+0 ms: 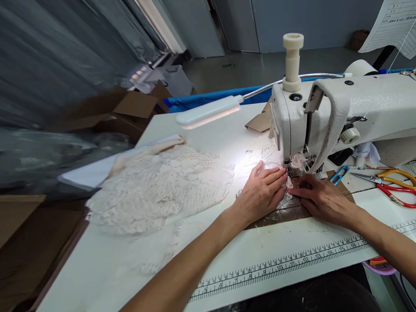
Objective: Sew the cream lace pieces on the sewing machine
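A piece of white lace lies under the needle area of the white sewing machine. My left hand rests flat on the lace, fingers stretched toward the presser foot. Just right of the foot, my right hand has its fingers bent together at the edge of the lace; its fingertips are partly hidden. Beneath both hands is a brown sheet on the table. A larger heap of white lace spreads over the table to the left.
Blue thread snips, scissors with red handles and a yellow-handled tool lie at the right. A lamp hangs over the table, which has a printed ruler along its front. Cardboard boxes stand at left.
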A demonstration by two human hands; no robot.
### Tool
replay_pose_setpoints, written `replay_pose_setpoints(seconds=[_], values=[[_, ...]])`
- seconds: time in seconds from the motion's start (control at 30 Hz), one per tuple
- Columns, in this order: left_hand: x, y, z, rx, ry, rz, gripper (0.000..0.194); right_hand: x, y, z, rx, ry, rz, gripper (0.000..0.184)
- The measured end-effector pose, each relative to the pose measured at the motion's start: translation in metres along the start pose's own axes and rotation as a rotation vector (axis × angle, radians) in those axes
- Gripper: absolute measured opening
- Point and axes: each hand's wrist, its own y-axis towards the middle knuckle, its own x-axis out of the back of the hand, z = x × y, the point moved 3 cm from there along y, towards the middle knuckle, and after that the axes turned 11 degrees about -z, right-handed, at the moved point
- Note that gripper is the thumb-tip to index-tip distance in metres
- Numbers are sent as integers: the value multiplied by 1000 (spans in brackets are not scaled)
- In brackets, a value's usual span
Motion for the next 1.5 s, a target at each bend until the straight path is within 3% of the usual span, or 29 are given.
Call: replay_pose_setpoints(seconds=[0.47, 0.87, 1.5], values=[[-2, -2, -3, 17, 60, -10, 30, -4, -5, -5, -95, 85, -47, 36], [-5, -1, -5, 7, 33, -73, 26, -7, -5, -9, -203, 126, 36, 36], [-6, -3, -3, 38, 79, 6, 30, -4, -4, -5, -122, 76, -10, 36]])
